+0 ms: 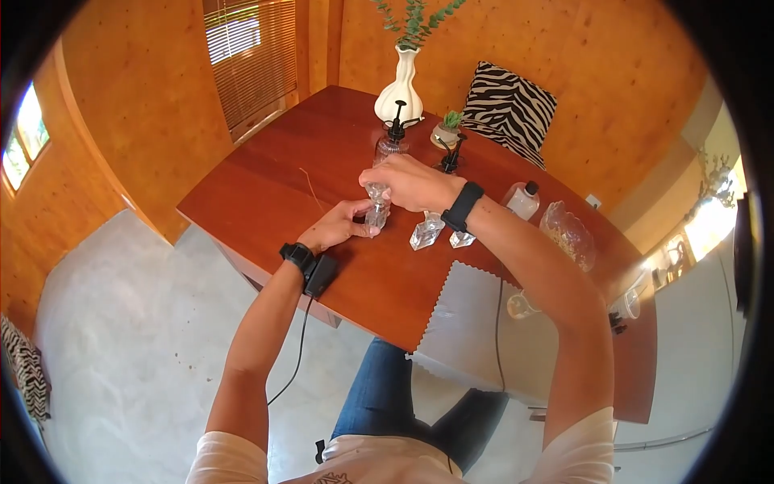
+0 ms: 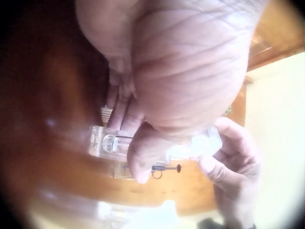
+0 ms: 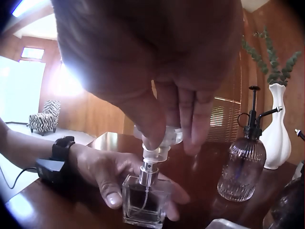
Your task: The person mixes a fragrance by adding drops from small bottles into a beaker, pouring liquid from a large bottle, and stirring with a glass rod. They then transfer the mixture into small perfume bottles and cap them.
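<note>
A clear square glass perfume bottle [image 3: 145, 204] with a silver spray top stands upright on the brown table [image 1: 266, 177]. My left hand [image 1: 334, 228] holds the bottle low down, thumb on one side and fingers on the other. From above, my right hand [image 1: 415, 184] pinches a clear cap [image 3: 157, 151] between thumb and fingers. In the right wrist view the cap sits right over the spray nozzle [image 3: 148, 172], its lower edge at the nozzle's top. Two clear faceted glass pieces, one [image 1: 426, 231] nearer and one [image 1: 462, 239] partly behind the right wrist, lie to the right.
Behind the hands stand a ribbed spray bottle [image 3: 242, 169], another black sprayer [image 1: 450, 157], a white vase [image 1: 398, 89] and a small potted plant [image 1: 448, 129]. Rightward are a black-capped bottle [image 1: 522, 202] and a glass bowl [image 1: 568, 234]. A grey cloth [image 1: 468, 323] overhangs the front edge.
</note>
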A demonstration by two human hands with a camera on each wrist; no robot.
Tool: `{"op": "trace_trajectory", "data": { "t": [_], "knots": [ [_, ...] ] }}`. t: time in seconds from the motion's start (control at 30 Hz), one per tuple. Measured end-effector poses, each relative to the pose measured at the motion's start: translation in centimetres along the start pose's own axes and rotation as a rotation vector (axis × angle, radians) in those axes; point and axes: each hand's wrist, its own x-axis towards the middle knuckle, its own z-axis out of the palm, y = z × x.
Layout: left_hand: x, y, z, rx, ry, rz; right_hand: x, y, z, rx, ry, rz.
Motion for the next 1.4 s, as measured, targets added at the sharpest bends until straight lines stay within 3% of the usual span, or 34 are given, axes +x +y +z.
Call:
{"op": "trace_trajectory", "data": {
  "t": [0.13,0.33,0.43,0.6,0.67,0.8,0.87,0.93,1.0,1.03,1.13,1.2,1.27,1.3,1.4],
  "knots": [
    [0.2,-0.3,-0.2,0.005,-0.002,0.012,0.1,-0.2,-0.2,-0.007,-0.147,0.026],
    [0.1,-0.6,-0.3,-0.043,0.032,-0.003,0.2,0.6,1.5,-0.01,-0.063,0.052],
    [-0.1,-0.4,-0.3,0.006,0.053,0.009,-0.2,0.9,1.6,-0.128,-0.016,-0.048],
    [0.2,-0.9,-0.7,0.056,0.084,-0.017,-1.8,-1.2,-1.5,-0.089,-0.115,0.149],
    [-0.1,0.1,-0.2,0.067,0.113,0.002,-3.9,-1.7,-3.3,0.106,-0.025,0.205],
    [0.2,-0.8,-0.6,0.049,0.154,0.019,-11.0,-3.9,-7.6,-0.105,0.126,0.162],
    [0.3,-0.7,-0.5,0.031,0.148,0.011,-14.8,-7.6,-10.6,0.029,0.019,0.386],
    [0.2,-1.0,-1.0,-0.005,0.121,0.021,-18.6,-9.1,-11.4,0.164,0.001,0.484],
    [0.1,-0.9,-1.3,-0.005,0.116,0.028,-22.9,-9.8,-10.5,0.136,0.101,0.4],
    [0.1,-0.7,-1.3,-0.004,0.112,0.032,-24.8,-10.9,-10.2,0.142,0.152,0.448],
    [-0.9,0.6,-1.2,-0.144,0.195,0.139,-28.7,-15.0,-9.8,0.241,0.321,0.677],
    [-1.9,2.0,-1.2,-0.026,0.408,0.215,-32.4,-15.6,-8.2,0.245,0.486,0.658],
    [-2.6,4.1,-0.2,0.071,0.605,0.322,-35.4,-17.1,-7.2,0.319,0.565,0.771],
    [-2.8,4.9,0.5,0.132,0.7,0.395,-36.4,-17.8,-6.8,0.36,0.6,0.827],
    [-2.9,6.0,6.2,0.202,0.742,0.449,-38.2,-18.8,-6.3,0.37,0.596,0.85]
  ]
}}
